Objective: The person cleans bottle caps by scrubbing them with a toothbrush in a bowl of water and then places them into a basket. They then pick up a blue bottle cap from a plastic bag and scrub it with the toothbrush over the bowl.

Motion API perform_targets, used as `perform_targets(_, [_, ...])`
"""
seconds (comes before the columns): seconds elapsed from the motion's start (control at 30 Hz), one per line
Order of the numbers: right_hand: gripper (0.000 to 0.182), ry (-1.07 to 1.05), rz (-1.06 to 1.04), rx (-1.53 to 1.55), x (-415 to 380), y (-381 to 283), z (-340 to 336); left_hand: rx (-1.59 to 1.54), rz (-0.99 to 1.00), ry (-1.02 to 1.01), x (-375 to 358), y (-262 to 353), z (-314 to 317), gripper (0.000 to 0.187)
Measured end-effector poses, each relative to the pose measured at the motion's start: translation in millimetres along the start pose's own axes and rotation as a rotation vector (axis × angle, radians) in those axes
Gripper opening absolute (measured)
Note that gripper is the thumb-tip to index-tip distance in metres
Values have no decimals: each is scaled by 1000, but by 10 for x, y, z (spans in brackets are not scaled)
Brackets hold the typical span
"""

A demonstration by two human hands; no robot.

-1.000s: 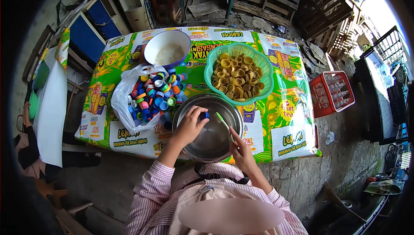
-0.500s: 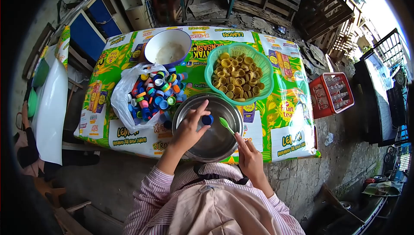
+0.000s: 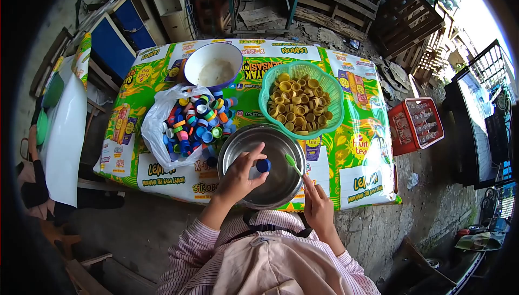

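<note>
My left hand (image 3: 243, 175) pinches a dark blue bottle cap (image 3: 263, 166) between thumb and fingers, over a steel basin (image 3: 265, 197). My right hand (image 3: 318, 204) is closed on a toothbrush (image 3: 293, 163) with a green head, which points into the basin from the right rim. Brush and cap are apart. Left of the basin, many coloured caps (image 3: 202, 123) spill from a white plastic bag (image 3: 154, 124). Beyond the basin stands a pale green basket (image 3: 336, 96) with many yellow-brown caps (image 3: 297, 100).
A white bowl (image 3: 236, 62) with a blue outside and cloudy liquid stands behind the bag. The table (image 3: 259, 110) has a printed green and yellow cover. To the right is a red crate (image 3: 400, 130) of bottles. Another person's arm (image 3: 32, 146) shows at far left.
The view has shifted slightly, so the table things sit a little lower. The blue cap is still in my left hand and the toothbrush in my right, with little change in grip.
</note>
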State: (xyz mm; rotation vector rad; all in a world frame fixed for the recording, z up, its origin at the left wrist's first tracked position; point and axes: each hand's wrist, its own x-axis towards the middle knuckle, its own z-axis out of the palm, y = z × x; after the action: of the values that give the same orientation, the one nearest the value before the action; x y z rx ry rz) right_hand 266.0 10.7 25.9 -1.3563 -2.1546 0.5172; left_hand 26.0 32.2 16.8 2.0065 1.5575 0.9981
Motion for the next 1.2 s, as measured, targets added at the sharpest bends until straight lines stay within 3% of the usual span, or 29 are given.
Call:
perform_targets(0.03, [53, -1, 1, 1, -11, 2, 33, 117, -57, -126, -13, -66, 45, 85])
perform_targets(0.07, [53, -83, 34, -76, -14, 8, 49, 115, -59, -124, -18, -36, 40, 85])
perform_targets(0.1, [52, -157, 61, -155, 38, 15, 47, -132, -130, -74, 29, 14, 9, 75])
perform_targets(0.17, [50, -111, 75, -40, 33, -71, -28, -627, -282, 3, 30, 91, -50, 56])
perform_targets(0.2, [49, -67, 74, 48, 56, -94, -52, -859, -264, -38, 27, 84, -95, 43])
perform_targets(0.23, [48, -18, 67, 135, 93, -98, -58, -859, -263, -34, 35, 102, -144, 43])
perform_targets(0.3, [46, -13, 69, 165, 112, -121, -52, -1471, -375, -115, 39, 193, -297, 42])
perform_targets(0.5, [47, -35, 117, 182, 81, -306, -133, -1412, -250, -132, 40, 288, -455, 40])
perform_targets(0.57, [47, 105, -13, 203, 81, -288, -98, -1395, -210, -124, 75, 274, -460, 38])
perform_targets(0.63, [48, 165, -79, 217, 64, -201, -20, -743, -186, -133, 91, 209, -323, 33])
perform_targets(0.67, [45, 17, 21, 144, 58, -167, 2, -113, -53, -229, 87, 137, -258, 29])
perform_targets(0.7, [43, -134, 122, 69, 63, -156, 16, 114, -138, -248, -38, -3, -91, 30])
perform_targets(0.73, [44, -357, 199, -99, 121, -222, -76, 43, -139, -269, -80, -22, -43, 29])
perform_targets(0.83, [44, -74, 138, 95, 0, -194, -80, -231, -44, -176, -12, 152, -164, 28])
perform_targets(0.9, [45, -86, 135, 28, -11, -107, 17, -401, -59, -142, 18, 151, -167, 27])
perform_targets(0.97, [47, -94, 129, -44, -40, -98, 69, -91, -115, -356, -111, -254, 22, 26])
perform_targets(1.0, [46, -99, 128, -47, -33, -113, 72, -285, -210, -367, -4, -162, -85, 27])
perform_targets(1.03, [46, -103, 132, -47, -13, -140, 75, -282, -206, -364, 92, -212, -136, 27])
perform_targets(1.1, [45, -47, 121, -2, 0, -185, 61, -778, -323, -122, 248, -361, -228, 28])
perform_targets(1.2, [42, -37, 146, -21, 14, -164, 89, -1106, -461, 136, 837, -879, -438, 28])
